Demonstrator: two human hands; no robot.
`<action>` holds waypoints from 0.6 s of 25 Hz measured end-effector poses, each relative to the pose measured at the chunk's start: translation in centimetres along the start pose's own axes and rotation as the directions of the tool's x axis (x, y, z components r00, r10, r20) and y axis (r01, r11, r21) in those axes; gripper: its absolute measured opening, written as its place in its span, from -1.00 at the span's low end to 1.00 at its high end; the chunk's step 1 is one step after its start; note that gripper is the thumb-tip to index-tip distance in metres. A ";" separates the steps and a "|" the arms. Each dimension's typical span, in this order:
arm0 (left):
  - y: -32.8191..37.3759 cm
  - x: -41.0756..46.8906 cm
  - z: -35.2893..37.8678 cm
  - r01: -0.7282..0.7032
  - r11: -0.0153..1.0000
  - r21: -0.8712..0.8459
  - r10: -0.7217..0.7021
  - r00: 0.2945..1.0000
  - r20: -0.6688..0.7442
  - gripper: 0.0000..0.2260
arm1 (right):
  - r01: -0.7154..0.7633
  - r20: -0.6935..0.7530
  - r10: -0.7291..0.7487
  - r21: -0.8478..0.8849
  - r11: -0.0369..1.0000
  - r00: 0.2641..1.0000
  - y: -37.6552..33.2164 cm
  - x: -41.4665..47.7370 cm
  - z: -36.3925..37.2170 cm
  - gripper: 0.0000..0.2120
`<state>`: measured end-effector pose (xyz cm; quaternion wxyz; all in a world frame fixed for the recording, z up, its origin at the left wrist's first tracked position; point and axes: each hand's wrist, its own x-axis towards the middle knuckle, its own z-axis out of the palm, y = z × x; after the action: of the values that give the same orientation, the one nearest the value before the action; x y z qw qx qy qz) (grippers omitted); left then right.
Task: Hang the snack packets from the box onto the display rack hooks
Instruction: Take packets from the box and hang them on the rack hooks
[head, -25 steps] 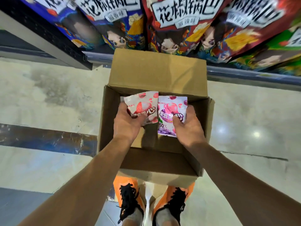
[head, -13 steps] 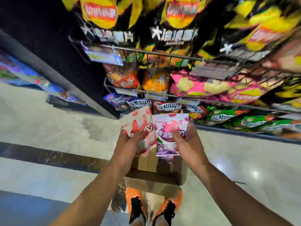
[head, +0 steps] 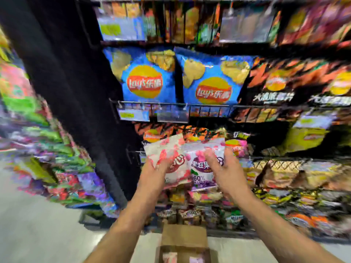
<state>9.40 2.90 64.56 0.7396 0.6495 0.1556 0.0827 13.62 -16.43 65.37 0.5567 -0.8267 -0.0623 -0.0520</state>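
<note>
Packets raised before the crowded rack (head: 209, 105)
Left hand (head: 154, 172) fingers grasp the pink packet (head: 170, 149), right hand (head: 227, 172) fingers the purple packet (head: 199, 165), edges overlapping; box (head: 183, 236) now well below.

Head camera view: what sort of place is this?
Most likely a shop's snack aisle: wire racks hold chip bags, price tags clip to them, and a cardboard box sits on the floor. The left hand holds a pink packet, the right hand a purple packet.
</note>
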 end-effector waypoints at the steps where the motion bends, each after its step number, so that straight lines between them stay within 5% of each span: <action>1: 3.1 -0.4 0.3 -0.060 0.998 0.017 0.060 0.998 0.013 -0.61 | 0.053 -0.032 -0.053 0.006 0.999 0.998 -2.7 0.3 -1.2 -0.62; 8: 20.6 -3.4 1.2 -0.320 0.947 -0.016 0.320 0.944 0.081 -0.74 | 0.253 -0.180 -0.227 0.137 0.958 0.957 -17.4 1.2 -7.2 -0.73; 15: 29.1 -6.8 -0.2 -0.453 0.891 0.040 0.452 0.891 0.033 -0.80 | 0.421 -0.185 -0.392 0.161 0.893 0.901 -24.9 2.1 -9.1 -0.75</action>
<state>5.28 5.06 94.03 0.6865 0.6859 -0.0066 0.2414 11.54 -15.50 91.82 0.6157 -0.7298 -0.1975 -0.2221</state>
